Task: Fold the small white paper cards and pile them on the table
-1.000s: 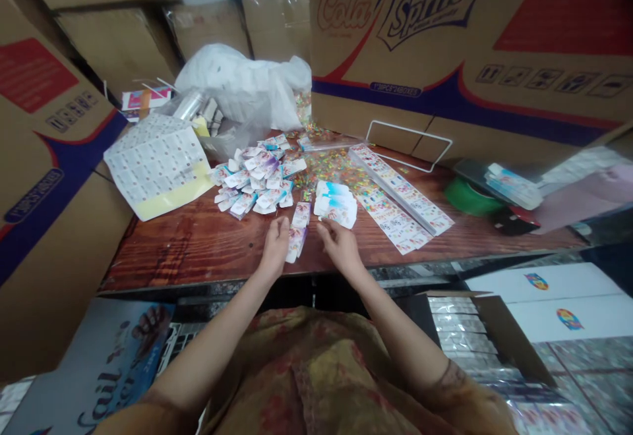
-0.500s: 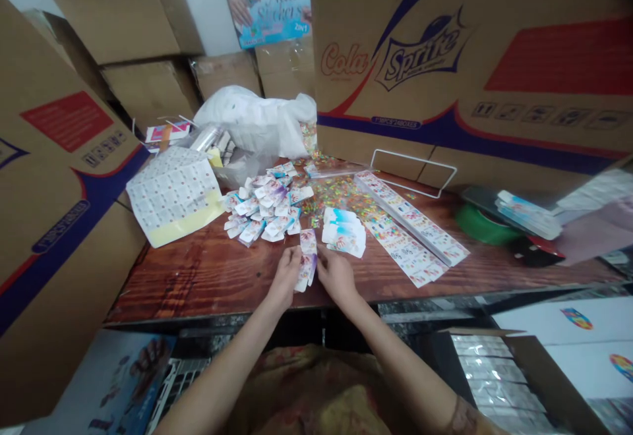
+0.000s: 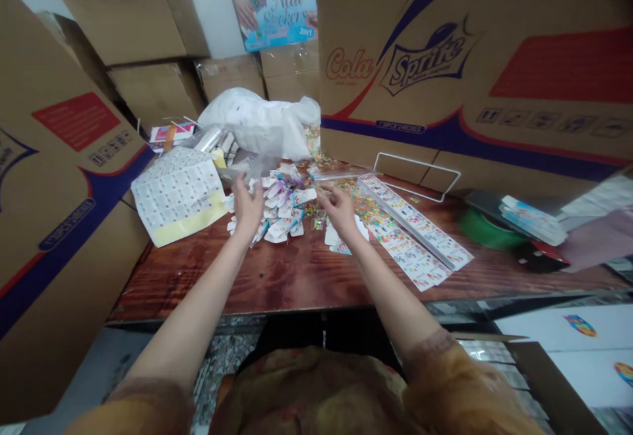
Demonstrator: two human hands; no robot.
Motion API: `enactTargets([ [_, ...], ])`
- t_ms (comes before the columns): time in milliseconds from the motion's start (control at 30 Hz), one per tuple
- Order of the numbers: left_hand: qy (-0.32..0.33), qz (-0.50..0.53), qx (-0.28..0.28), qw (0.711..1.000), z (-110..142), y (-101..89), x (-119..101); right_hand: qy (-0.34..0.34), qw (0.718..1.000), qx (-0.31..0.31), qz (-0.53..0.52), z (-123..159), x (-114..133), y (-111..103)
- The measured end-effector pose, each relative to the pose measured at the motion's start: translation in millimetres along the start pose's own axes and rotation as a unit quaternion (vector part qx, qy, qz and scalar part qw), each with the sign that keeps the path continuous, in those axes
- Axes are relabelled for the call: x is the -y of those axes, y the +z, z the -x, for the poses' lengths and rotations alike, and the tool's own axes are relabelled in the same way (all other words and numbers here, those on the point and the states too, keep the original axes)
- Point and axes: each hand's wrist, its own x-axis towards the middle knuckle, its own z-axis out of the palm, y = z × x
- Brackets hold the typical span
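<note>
My left hand (image 3: 248, 205) is over the left side of a pile of small printed card boxes (image 3: 284, 207), white with blue and purple. Its thumb and forefinger are apart, and I see nothing held between them. My right hand (image 3: 339, 209) reaches to the pile's right side, beside loose, tiny multicoloured pieces (image 3: 352, 191). The right fingertips are drawn close together; whatever they pinch, if anything, is too small to make out. Under the right wrist lies a fanned stack of flat white-and-blue cards (image 3: 335, 240), partly hidden by the hand.
Long printed sticker strips (image 3: 413, 244) lie right of the hands, near a white wire frame (image 3: 420, 168). A green tape roll (image 3: 487, 229) is farther right. A patterned sheet (image 3: 178, 198) and white plastic bag (image 3: 262, 118) lie left and behind. Large cartons (image 3: 395, 125) flank the wooden table (image 3: 237, 290).
Both hands have moved forward from the table's front and apart, the left to the pile and the right to its right side. The purple printed boxes no longer lie at the front.
</note>
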Motion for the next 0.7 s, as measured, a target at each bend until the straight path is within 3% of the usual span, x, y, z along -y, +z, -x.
enactTargets([
  [67,0.025,-0.057,0.014,0.998,39.8,-5.7,5.5,0.016,1.000,-0.007,0.005,17.3,-19.3,-22.2],
  [200,0.040,-0.083,0.107,0.990,126.8,-4.3,4.7,0.036,0.998,-0.026,0.049,45.5,-40.8,-66.2],
  [300,0.058,-0.096,0.178,0.978,178.1,4.4,2.0,-0.012,0.983,-0.005,0.185,60.2,-45.0,-85.5],
  [367,0.068,-0.103,0.207,0.971,201.2,10.5,1.4,-0.068,0.951,0.040,0.299,69.2,-45.7,-90.3],
  [533,0.073,-0.108,0.231,0.964,218.6,19.0,0.2,-0.089,0.867,0.120,0.476,85.4,-45.8,-87.8],
  [600,0.064,-0.103,0.227,0.966,215.8,20.5,-1.4,-0.088,0.855,0.121,0.497,88.1,-46.3,-86.6],
  [700,0.048,-0.095,0.217,0.970,212.1,24.2,-5.1,-0.096,0.860,0.115,0.488,89.2,-48.3,-86.9],
])
